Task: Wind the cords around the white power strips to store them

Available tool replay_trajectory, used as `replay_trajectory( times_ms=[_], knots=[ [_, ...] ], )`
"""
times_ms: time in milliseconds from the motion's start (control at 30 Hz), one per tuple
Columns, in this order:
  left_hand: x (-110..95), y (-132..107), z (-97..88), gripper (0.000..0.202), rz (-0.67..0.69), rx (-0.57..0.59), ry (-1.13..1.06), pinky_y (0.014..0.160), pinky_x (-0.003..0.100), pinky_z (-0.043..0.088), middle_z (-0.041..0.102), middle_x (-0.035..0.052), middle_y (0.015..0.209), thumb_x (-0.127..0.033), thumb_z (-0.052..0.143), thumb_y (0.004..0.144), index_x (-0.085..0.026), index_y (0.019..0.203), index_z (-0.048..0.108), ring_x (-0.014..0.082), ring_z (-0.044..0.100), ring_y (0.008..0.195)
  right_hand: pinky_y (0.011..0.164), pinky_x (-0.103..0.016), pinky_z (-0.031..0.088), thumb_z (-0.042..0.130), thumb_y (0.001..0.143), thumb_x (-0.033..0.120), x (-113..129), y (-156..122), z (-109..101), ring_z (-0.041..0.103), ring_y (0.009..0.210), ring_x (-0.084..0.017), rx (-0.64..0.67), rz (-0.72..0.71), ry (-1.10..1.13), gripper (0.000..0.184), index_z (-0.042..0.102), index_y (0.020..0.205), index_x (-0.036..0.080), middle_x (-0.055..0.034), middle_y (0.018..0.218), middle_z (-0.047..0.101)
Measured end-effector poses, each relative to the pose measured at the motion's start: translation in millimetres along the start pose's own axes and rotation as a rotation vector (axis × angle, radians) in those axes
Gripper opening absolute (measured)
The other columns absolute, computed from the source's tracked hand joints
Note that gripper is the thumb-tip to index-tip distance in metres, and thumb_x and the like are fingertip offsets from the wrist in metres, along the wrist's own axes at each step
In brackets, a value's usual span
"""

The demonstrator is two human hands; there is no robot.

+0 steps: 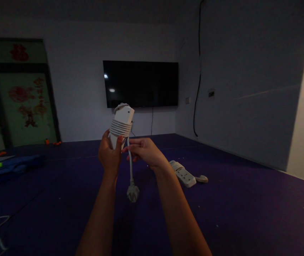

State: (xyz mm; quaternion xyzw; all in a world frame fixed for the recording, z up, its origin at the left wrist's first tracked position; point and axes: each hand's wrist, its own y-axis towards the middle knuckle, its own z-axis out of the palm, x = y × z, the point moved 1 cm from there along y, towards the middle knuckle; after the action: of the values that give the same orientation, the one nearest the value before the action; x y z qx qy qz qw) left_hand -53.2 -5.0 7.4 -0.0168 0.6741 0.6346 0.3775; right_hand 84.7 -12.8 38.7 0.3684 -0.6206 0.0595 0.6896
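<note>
Above the purple surface (234, 213): steady does it

My left grip (109, 154) is clamped around a white plastic power strip (122, 115), held up just left of centre, its off-white cord (121, 128) coiled round it. I'd hold that firm and guide the hanging tail gently, no twists. My right grip (147, 151) is at the tail, but can't tell if it's pinching. Can't make out sockets either; plug prongs (132, 199) are murky.

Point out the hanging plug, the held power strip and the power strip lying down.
Hanging plug (133, 193): head view, its body.
Held power strip (123, 115): head view, casing's upper end.
Lying power strip (186, 177): head view, socket face.
</note>
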Motion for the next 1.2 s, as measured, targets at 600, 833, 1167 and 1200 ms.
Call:
replay_trajectory(
  times_ms=[600,833,1167,1200],
  knots=[
    [4,10,8.4,0.039,0.041,0.160,-0.175,0.084,0.037,0.046,0.055,0.0072,0.098,-0.049,0.061,0.076,-0.019,0.102,0.061,0.0218,0.055,0.095,0.043,-0.014,0.041,0.056,0.079,0.007,-6,9,-12,0.056,0.046,-0.006,-0.274,0.066,0.162,0.013,0.068,0.079,0.010,-0.0057,0.063,0.070],
    [18,7,12.9,0.046,0.068,0.020,-0.099,0.086,0.039,0.043,0.054,0.0072,0.100,-0.052,0.066,0.071,-0.017,0.100,0.056,0.0227,0.053,0.098,0.042,-0.015,0.041,0.058,0.081,0.013,-11,12,-7,0.058,0.047,-0.007,-0.297,0.109,0.194,0.008,0.066,0.079,0.011,-0.0055,0.065,0.070],
    [13,1,6.9,0.038,0.195,-0.065,0.115,0.083,0.042,0.040,0.057,0.0082,0.096,-0.049,0.063,0.074,-0.021,0.097,0.052,0.0260,0.051,0.093,0.041,-0.014,0.038,0.065,0.077,0.019,-10,13,12,0.055,0.047,-0.006,-0.276,0.056,0.137,0.010,0.069,0.072,0.012,-0.0032,0.064,0.069],
    [13,-1,7.4,0.038,0.213,-0.058,0.125,0.084,0.043,0.039,0.057,0.0089,0.097,-0.048,0.061,0.074,-0.021,0.099,0.052,0.0267,0.051,0.094,0.041,-0.014,0.037,0.069,0.074,0.025,-12,14,12,0.055,0.047,-0.006,-0.296,0.042,0.122,0.014,0.069,0.071,0.012,-0.0035,0.063,0.069]
  ],
)
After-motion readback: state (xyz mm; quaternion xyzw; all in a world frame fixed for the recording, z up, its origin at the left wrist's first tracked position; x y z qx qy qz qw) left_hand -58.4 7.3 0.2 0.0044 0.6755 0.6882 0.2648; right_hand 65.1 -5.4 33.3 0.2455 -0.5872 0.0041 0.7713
